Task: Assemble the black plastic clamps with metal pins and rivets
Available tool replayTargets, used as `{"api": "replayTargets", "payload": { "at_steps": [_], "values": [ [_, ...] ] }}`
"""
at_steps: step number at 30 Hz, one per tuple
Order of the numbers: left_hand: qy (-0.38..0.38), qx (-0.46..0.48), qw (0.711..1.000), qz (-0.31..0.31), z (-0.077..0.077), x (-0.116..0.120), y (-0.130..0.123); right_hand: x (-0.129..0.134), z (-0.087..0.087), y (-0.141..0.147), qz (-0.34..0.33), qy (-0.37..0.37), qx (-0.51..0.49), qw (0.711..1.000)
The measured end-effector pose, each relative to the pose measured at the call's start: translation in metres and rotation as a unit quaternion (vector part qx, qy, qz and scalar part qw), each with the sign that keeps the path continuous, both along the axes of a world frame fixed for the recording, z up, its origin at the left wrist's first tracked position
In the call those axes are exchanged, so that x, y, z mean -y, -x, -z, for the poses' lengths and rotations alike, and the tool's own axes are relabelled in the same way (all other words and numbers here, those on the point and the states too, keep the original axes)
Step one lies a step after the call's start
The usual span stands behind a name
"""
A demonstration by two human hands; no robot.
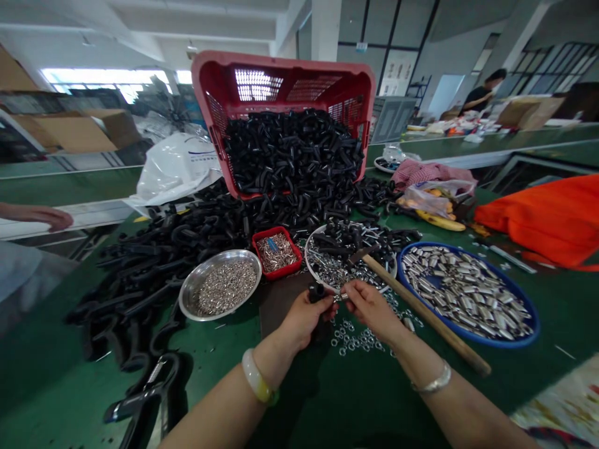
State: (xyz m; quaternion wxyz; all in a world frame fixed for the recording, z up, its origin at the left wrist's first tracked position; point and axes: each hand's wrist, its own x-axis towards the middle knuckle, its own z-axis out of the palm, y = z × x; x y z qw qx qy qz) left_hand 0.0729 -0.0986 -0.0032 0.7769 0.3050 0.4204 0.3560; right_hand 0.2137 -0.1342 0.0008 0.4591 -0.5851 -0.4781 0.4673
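Observation:
My left hand [306,317] is closed around a small black plastic part [317,291] with a round end. Close beside it, my right hand [367,304] pinches a small metal spring-like piece [343,297] against the black part's side. Both hands meet over a dark flat plate [281,308]. Loose metal rings [353,342] lie on the green table just beyond and below my right hand. A hammer [421,305] with a wooden handle rests by my right wrist, its head on a white-rimmed tray [309,252] of black parts and metal pins.
A steel bowl [183,299] and a red tray [286,272] hold small metal pieces. The blue tray [524,340] carries metal cylinders. Behind stands a tilted red basket [285,65] spilling black parts [299,149]. Orange cloth [552,218] lies right; another person's hand [51,217] shows left.

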Motion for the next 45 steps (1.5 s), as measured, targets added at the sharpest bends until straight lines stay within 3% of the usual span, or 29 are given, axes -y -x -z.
{"api": "replayTargets", "payload": {
  "at_steps": [6, 9, 12, 16, 22, 32, 37, 40, 43, 45],
  "values": [
    [0.004, 0.028, 0.999, -0.045, 0.01, 0.005, -0.004, -0.005, 0.001, 0.002, 0.017, 0.099, -0.127, 0.987],
    [-0.022, 0.054, 0.994, -0.087, 0.018, 0.009, -0.007, -0.011, 0.004, -0.002, 0.016, 0.114, -0.087, 0.989],
    [0.027, 0.068, 0.994, -0.085, 0.019, 0.011, -0.006, -0.018, -0.003, -0.003, -0.001, 0.011, 0.107, 0.994],
    [0.116, 0.109, 0.987, -0.019, 0.01, 0.011, 0.003, -0.022, -0.028, 0.004, -0.072, -0.141, 0.303, 0.94],
    [0.202, 0.146, 0.967, 0.062, 0.009, 0.012, 0.017, -0.026, -0.055, 0.024, -0.098, -0.212, 0.346, 0.909],
    [0.218, 0.222, 0.944, 0.112, 0.012, 0.008, 0.028, -0.023, -0.045, 0.032, -0.103, -0.246, 0.4, 0.877],
    [0.176, 0.174, 0.957, 0.153, 0.009, 0.013, 0.031, -0.024, -0.047, 0.031, -0.136, -0.208, 0.411, 0.877],
    [0.109, 0.189, 0.96, 0.177, 0.008, 0.017, 0.036, -0.029, -0.039, 0.027, -0.159, -0.139, 0.346, 0.914],
    [0.129, 0.275, 0.921, 0.244, 0.011, 0.017, 0.044, -0.036, -0.023, 0.022, -0.187, -0.005, 0.209, 0.96],
    [0.169, 0.313, 0.898, 0.259, 0.013, 0.014, 0.048, -0.044, -0.014, 0.02, -0.212, 0.049, 0.191, 0.957]
  ]
}}
